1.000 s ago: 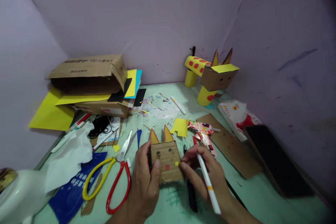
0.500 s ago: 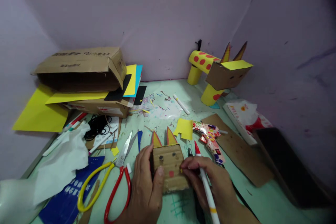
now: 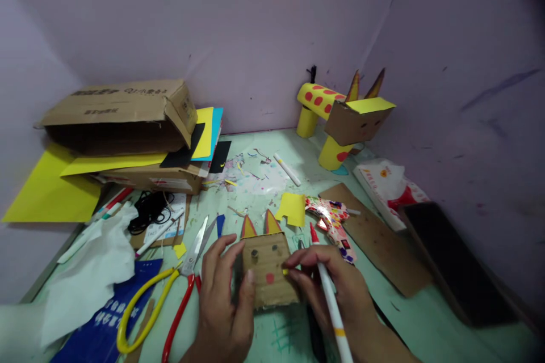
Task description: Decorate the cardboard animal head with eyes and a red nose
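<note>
A small cardboard animal head (image 3: 269, 272) with two yellow-and-red ears, dot eyes and a red spot lies on the green table (image 3: 426, 323). My left hand (image 3: 224, 306) grips its left side, thumb on the front face. My right hand (image 3: 336, 289) holds a white marker with a red tip (image 3: 327, 295) and pinches a tiny yellow paper scrap (image 3: 284, 271) against the head's right edge.
Scissors with a yellow and a red handle (image 3: 170, 300) lie to the left, by white tissue (image 3: 89, 272) and blue paper. Cardboard boxes (image 3: 123, 125) and coloured sheets are stacked at the back left. A yellow spotted cardboard animal (image 3: 340, 122) stands at the back right. A dark slab (image 3: 451, 261) lies at the right.
Both hands stay on the cardboard head. The camera view shifted slightly. My right fingers still press the yellow scrap at the head's right edge.
</note>
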Tool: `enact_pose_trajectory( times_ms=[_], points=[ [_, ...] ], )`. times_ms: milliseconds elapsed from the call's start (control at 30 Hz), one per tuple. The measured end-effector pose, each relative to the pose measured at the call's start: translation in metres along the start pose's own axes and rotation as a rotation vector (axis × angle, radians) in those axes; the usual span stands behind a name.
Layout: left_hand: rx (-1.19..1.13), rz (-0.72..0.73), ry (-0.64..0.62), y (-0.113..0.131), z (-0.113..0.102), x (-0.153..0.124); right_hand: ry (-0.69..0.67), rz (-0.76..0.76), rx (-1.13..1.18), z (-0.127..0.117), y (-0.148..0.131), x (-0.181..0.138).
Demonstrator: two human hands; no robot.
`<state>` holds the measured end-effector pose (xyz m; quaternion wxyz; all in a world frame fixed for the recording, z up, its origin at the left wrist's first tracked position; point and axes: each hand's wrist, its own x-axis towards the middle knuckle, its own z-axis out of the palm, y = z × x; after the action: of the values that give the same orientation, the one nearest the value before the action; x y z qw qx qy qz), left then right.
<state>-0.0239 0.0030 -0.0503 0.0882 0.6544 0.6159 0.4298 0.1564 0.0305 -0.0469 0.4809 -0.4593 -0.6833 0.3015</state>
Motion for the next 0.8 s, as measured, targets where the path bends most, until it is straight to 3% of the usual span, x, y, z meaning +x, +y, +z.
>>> enact_pose_trajectory(
  times_ms=[133, 233, 300, 400, 500, 567, 667, 800],
  points=[
    [0.017, 0.062, -0.026, -0.004, 0.001, -0.002, -0.069, -0.114, -0.124, 0.002, 0.007, 0.0],
    [0.026, 0.101, -0.015, -0.006, 0.0, -0.002, -0.136, -0.058, -0.14, 0.003, 0.009, -0.001],
    [0.026, 0.115, 0.016, -0.005, -0.002, -0.002, -0.13, 0.06, -0.029, 0.004, 0.007, -0.003],
    [0.053, 0.253, 0.036, 0.001, -0.007, 0.002, -0.089, 0.334, 0.384, -0.001, -0.002, -0.001],
    [0.08, 0.428, -0.025, 0.013, -0.014, 0.009, -0.135, 0.592, 0.792, -0.012, -0.014, 0.004],
    [0.064, 0.478, -0.078, 0.023, -0.018, 0.013, -0.157, 0.727, 0.912, -0.018, -0.022, 0.005],
    [-0.008, 0.457, -0.141, 0.036, -0.019, 0.016, -0.155, 0.812, 0.978, -0.021, -0.029, 0.003],
    [-0.11, 0.388, -0.182, 0.044, -0.015, 0.013, -0.183, 0.803, 1.023, -0.016, -0.032, -0.002]
  ],
)
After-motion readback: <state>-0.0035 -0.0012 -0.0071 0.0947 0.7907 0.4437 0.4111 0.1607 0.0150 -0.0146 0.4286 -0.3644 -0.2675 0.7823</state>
